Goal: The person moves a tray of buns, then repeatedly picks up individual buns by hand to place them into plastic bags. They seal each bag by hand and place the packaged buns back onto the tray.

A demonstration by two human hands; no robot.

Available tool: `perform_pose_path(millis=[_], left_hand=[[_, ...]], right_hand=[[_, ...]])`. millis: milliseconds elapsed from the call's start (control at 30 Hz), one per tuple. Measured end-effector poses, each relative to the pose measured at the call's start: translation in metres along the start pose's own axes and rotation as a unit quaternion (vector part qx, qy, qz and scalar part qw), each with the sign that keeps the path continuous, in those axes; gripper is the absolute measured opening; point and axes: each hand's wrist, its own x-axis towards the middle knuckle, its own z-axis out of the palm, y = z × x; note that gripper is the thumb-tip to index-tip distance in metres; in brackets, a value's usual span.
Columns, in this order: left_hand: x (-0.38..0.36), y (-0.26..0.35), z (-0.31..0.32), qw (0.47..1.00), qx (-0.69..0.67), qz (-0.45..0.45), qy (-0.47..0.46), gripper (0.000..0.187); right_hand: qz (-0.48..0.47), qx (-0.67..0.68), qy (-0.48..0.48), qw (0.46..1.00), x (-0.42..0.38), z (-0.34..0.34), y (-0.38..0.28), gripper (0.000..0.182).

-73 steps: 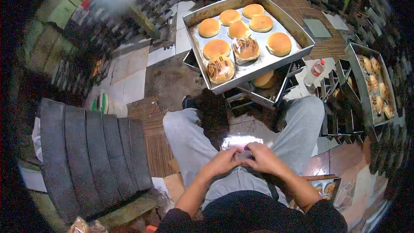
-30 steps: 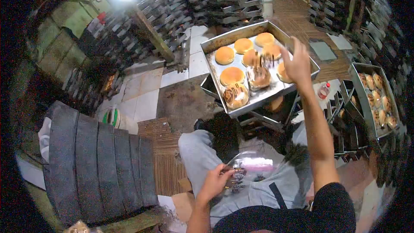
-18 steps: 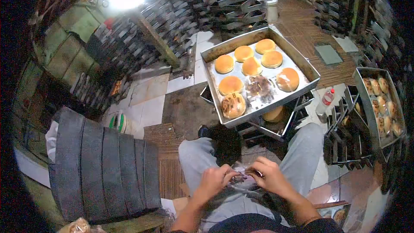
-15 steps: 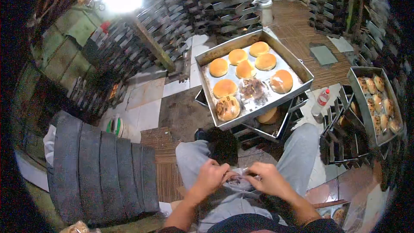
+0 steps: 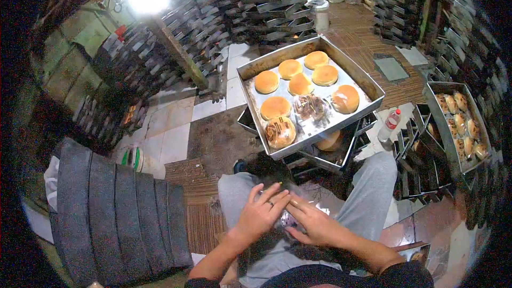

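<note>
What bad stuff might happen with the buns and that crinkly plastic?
The top tray sits askew above another tray, so a bump from the right knee might jolt the buns. The clear plastic by the left hand and right hand looks thin and might tear. The bottle stands upright, so a knock could topple it.

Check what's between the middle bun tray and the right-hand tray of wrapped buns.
Head view: a red-capped bottle nearer the middle tray, then some dark tins beside the right-hand tray.
</note>
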Motion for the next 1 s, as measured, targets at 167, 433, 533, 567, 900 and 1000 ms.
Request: perform_pose_path(millis=[167, 433, 533, 567, 900, 1000], left_hand=[[-0.004, 0.019, -0.021, 0.972, -0.234, -0.015, 0.024, 0.056], [-0.030, -0.068, 0.116, 0.378, -0.709, -0.476, 0.357, 0.046], [-0.042, -0.107, 0.131, 0.244, -0.792, -0.389, 0.402, 0.034], [-0.040, -0.110, 0.134, 0.245, -0.806, -0.370, 0.391, 0.037], [-0.021, -0.120, 0.117, 0.212, -0.868, -0.259, 0.367, 0.046], [-0.021, -0.130, 0.129, 0.209, -0.867, -0.247, 0.380, 0.039]], right_hand=[[-0.021, 0.117, 0.032, 0.992, 0.026, 0.023, 0.010, 0.103], [0.074, 0.097, -0.059, 0.991, 0.095, 0.014, -0.022, 0.042], [-0.038, -0.114, 0.192, 0.974, 0.159, -0.052, 0.015, 0.012], [-0.028, -0.192, 0.217, 0.957, 0.187, -0.075, 0.034, 0.016], [0.114, -0.292, -0.119, 0.942, 0.359, -0.103, 0.188, 0.043], [0.064, -0.374, -0.126, 0.917, 0.331, -0.123, 0.128, 0.045]])
